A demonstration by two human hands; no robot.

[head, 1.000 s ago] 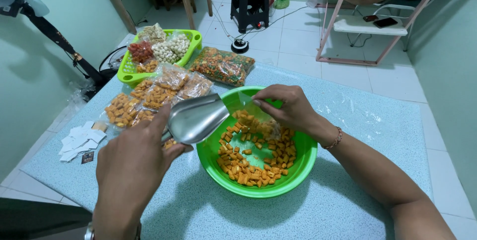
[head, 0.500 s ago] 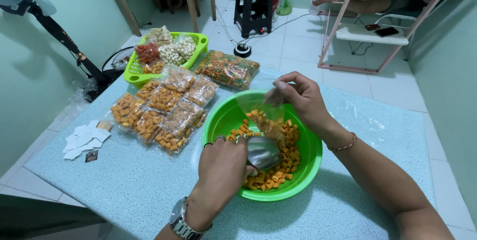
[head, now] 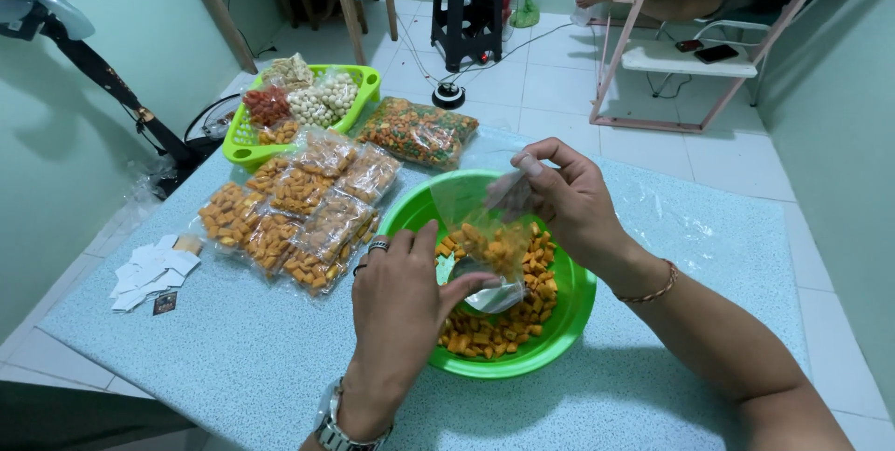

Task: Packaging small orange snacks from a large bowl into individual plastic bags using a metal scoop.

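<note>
Left hand (head: 396, 306), fingers curled, grips a metal scoop (head: 492, 294) w/ its mouth down among orange snack pieces in a green bowl (head: 559, 320) at desk centre. The wrist is bent inward from the lower edge and wears a watch. Right hand (head: 564, 199) pinches the top of a clear plastic bag (head: 485, 227) btwn thumb & fingertips. The bag hangs over the bowl, partly filled w/ orange pieces, just above the scoop. The right forearm runs in from the lower right w/ a bracelet at the wrist. Sealed snack packets (head: 298, 208) lie left of the bowl on the speckled desk (head: 709, 255). A green basket (head: 244, 145) of mixed snacks sits beyond them.
</note>
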